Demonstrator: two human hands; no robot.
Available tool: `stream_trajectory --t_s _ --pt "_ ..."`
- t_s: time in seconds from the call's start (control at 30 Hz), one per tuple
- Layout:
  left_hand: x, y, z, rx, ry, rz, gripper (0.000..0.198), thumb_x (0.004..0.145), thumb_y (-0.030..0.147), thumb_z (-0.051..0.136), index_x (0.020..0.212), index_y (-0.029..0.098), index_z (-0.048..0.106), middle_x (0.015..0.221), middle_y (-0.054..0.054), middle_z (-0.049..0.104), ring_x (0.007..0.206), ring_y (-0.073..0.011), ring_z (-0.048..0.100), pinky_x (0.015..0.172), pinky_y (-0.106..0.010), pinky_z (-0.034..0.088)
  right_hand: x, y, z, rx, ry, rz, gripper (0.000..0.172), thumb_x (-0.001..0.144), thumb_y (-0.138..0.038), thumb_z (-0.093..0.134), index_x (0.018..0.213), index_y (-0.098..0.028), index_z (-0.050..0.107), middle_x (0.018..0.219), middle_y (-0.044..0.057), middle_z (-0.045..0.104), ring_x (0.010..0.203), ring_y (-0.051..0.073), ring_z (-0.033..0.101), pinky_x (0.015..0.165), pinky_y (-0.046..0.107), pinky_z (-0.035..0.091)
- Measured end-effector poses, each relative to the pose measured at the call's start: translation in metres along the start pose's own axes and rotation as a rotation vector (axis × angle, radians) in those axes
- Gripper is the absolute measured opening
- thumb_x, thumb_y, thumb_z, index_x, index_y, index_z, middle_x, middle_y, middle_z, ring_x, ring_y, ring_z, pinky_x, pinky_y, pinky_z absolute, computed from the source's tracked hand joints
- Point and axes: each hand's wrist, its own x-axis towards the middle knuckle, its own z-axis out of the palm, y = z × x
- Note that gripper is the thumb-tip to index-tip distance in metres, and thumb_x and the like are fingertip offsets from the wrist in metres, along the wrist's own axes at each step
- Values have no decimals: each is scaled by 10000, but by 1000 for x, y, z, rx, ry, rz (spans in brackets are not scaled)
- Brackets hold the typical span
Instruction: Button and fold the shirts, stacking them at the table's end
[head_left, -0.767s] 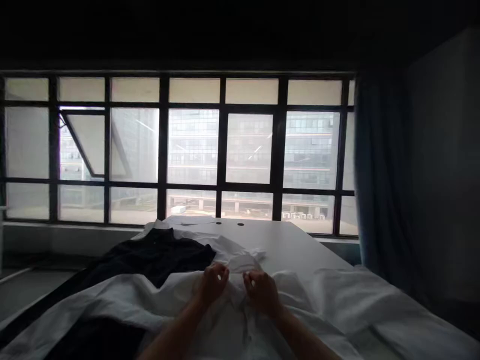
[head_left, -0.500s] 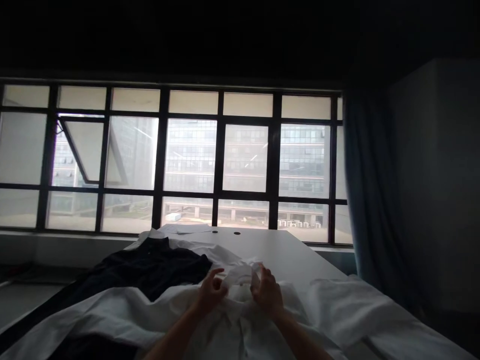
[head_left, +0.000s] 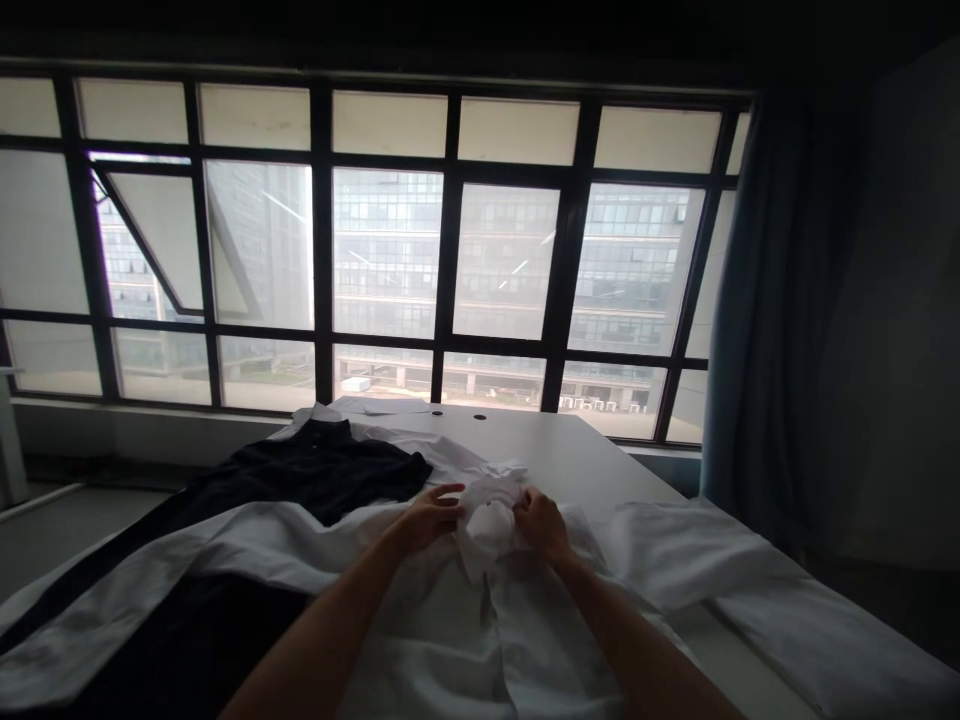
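Note:
A white shirt (head_left: pixel 450 620) lies spread over a white table (head_left: pixel 570 465), sleeves out to either side. My left hand (head_left: pixel 431 512) and my right hand (head_left: pixel 541 522) are both closed on the shirt's collar (head_left: pixel 489 503), pinching it from each side, close together. The collar is bunched up between my fingers. A black garment (head_left: pixel 315 475) lies just left of my left hand, partly under the white shirt.
More white cloth (head_left: pixel 750 590) trails off the table's right side. A wide window (head_left: pixel 390 250) with dark frames fills the wall beyond the table. A blue curtain (head_left: pixel 765 330) hangs at the right. Two small dark holes (head_left: pixel 457 414) sit near the table's far edge.
My hands have moved from fists resting on the shirt to pinching its collar, lifting and bunching it between them. The view has tilted down a little.

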Motion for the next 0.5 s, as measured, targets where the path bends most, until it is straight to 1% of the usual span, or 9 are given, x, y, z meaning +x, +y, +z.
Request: stream_trajectory --t_s 0.07,0.13,0.23,0.3,0.4,0.5 --pt "0 2 -3 -32 3 1 572 585 128 897 1113 148 678 852 -51 691 728 -153 666 686 -262 520 7 7 -7 89 -16 41 138 819 -153 577 887 -167 696 870 71 692 816 203 639 663 227 395" --pt "0 1 -5 -41 -1 -8 551 601 112 885 1112 145 681 860 -51 685 730 -150 664 693 -265 527 14 15 -13 175 -54 53 109 796 -184 597 818 -160 701 811 52 689 767 190 630 636 220 383" --pt "1 -1 -6 -35 7 -11 507 643 124 867 1114 143 684 880 -61 688 741 -152 666 697 -266 533 20 23 -17 277 -137 39 141 776 -233 595 706 -146 681 678 25 648 667 171 597 582 215 364" --pt "3 -4 -6 -34 26 -7 473 676 148 852 1118 146 683 889 -67 692 750 -158 670 706 -272 538 23 25 -16 379 -171 18 162 763 -256 588 677 -141 664 635 15 622 619 159 567 551 211 359" --pt "6 -6 -7 -37 56 6 436 697 169 841 1102 145 682 914 -78 699 758 -168 672 715 -293 549 26 25 -13 604 -202 40 118 695 -232 615 754 -139 657 677 15 633 605 152 550 535 206 388" --pt "9 -7 -9 -46 83 39 408 699 161 832 1076 140 678 912 -82 703 749 -163 666 697 -279 546 29 27 -13 799 -245 125 290 644 -185 615 929 -144 645 673 6 622 561 149 534 496 203 395"
